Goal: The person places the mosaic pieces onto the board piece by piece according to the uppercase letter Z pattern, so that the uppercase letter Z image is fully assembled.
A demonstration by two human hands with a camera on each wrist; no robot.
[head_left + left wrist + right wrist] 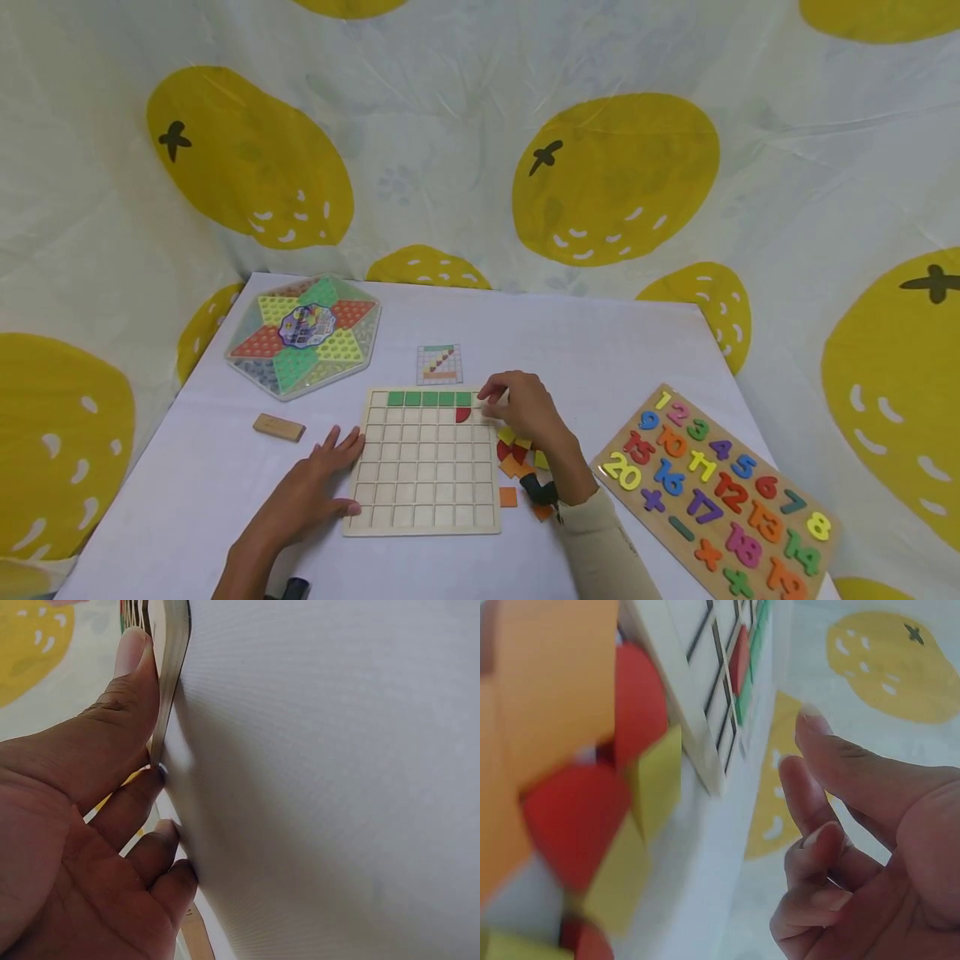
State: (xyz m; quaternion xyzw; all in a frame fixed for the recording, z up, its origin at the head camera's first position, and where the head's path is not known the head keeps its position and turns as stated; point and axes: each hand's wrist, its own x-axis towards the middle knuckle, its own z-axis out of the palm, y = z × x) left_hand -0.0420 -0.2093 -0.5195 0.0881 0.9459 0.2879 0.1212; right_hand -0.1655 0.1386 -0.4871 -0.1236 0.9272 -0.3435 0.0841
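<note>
A wooden grid board (420, 477) lies flat on the table. Several green square tiles (422, 399) line its top row, and a red quarter-circle tile (463, 414) sits one row below, towards the right. My left hand (309, 483) rests at the board's left edge; in the left wrist view its thumb (133, 671) touches the board's side. Over the upper right corner hovers my right hand (528, 410). In the right wrist view, thumb and forefinger are apart with nothing visible between them, and the other fingers are bent.
Loose red, yellow and orange tiles (508, 497) lie right of the board. Behind it is a small pattern card (440, 364). A star-shaped game board (303, 333) and a wooden block (279, 427) are on the left; a number puzzle (712, 492) is on the right.
</note>
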